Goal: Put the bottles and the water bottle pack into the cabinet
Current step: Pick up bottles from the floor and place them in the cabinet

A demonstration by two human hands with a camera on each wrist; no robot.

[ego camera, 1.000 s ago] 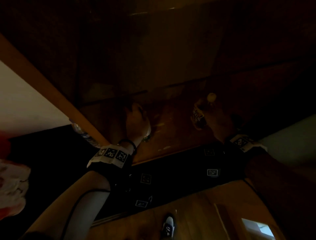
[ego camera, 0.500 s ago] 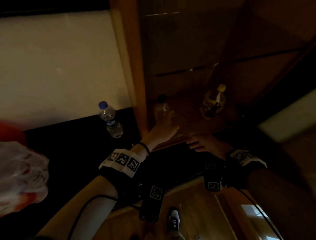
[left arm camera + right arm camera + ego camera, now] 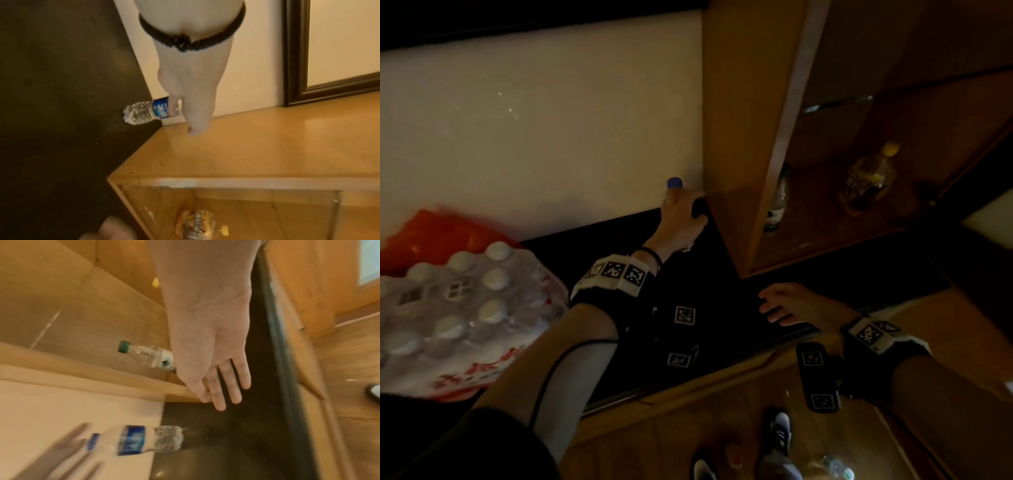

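While the left hand [image 3: 681, 214] wraps the blue-capped bottle [image 3: 147, 112] just left of the cabinet [image 3: 743, 137] | light, crinkly, slick: grip mid-label | right hand [image 3: 794, 305] released, empty.

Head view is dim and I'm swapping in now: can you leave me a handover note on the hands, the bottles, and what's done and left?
Left hand: reaching the blue-capped water bottle on the dark counter beside the cabinet; fingers at its label, a firm grip not confirmed.
Right hand: open, empty, hovering over the counter in front of the cabinet.
Done: green-capped bottle and yellow-capped bottle stand inside the cabinet.
Left: put the blue-capped bottle in, then the water bottle pack, which sits on the counter to the left.
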